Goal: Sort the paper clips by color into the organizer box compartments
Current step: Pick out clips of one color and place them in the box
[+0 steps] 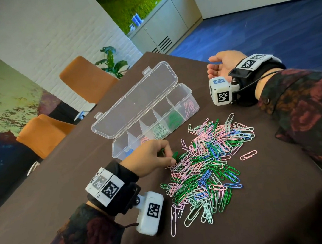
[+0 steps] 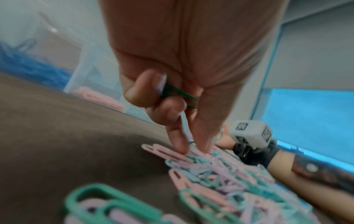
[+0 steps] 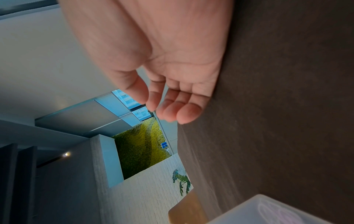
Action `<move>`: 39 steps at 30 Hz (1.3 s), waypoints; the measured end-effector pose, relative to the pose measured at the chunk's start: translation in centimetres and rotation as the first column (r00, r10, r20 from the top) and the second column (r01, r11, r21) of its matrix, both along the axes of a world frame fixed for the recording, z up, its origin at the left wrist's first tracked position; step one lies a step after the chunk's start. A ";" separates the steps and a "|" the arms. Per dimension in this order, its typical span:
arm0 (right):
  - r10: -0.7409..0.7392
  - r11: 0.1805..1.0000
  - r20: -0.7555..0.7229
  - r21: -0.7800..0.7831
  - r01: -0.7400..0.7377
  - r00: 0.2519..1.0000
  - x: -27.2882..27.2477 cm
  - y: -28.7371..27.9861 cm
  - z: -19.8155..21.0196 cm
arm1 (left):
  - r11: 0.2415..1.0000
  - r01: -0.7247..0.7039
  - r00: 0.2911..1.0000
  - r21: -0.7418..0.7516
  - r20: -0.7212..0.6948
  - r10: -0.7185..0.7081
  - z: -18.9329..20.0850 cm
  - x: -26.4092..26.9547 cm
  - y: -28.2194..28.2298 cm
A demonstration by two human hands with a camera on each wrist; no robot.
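Pinching dark green paper clips (image 2: 180, 97) in curled fingers, the left hand (image 1: 149, 158) dips its fingertips (image 2: 180, 145) into the near-left edge of the mixed clip pile (image 1: 208, 166) at the middle of the brown tabletop (image 1: 270, 200). Just beyond it stands the clear organizer box (image 1: 148, 121), lid open, with blue, pink, mint, dark green and pale pink clips in separate compartments. Near the far right edge, the right hand (image 1: 223, 65) rests empty on the tabletop, fingers loosely curled.

organizer box (image 1: 183, 98) behind paper clip pile (image 1: 209, 168) on surface (image 1: 272, 219); left hand (image 1: 149, 158) at pile's left edge, right hand (image 1: 222, 66) right of box.
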State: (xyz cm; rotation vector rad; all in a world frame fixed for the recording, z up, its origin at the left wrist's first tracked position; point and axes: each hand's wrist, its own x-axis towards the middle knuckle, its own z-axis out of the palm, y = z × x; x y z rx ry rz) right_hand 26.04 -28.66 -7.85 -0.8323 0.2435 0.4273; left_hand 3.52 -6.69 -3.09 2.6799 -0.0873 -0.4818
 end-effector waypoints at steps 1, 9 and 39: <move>-0.001 1.000 0.000 0.001 0.001 1.000 0.0 0.0 0.0 | 0.995 -0.036 0.999 -0.089 0.008 0.036 0.0 -0.1 0.2; -0.005 1.000 0.004 -0.011 0.005 1.000 0.2 -0.2 -0.1 | 0.467 -0.262 0.955 -0.844 -0.157 0.253 -1.6 -0.8 0.6; -0.037 0.999 0.040 -0.020 0.038 0.998 0.1 -0.1 -0.1 | 0.940 0.105 0.994 0.324 -0.018 -0.105 -0.2 2.1 -1.0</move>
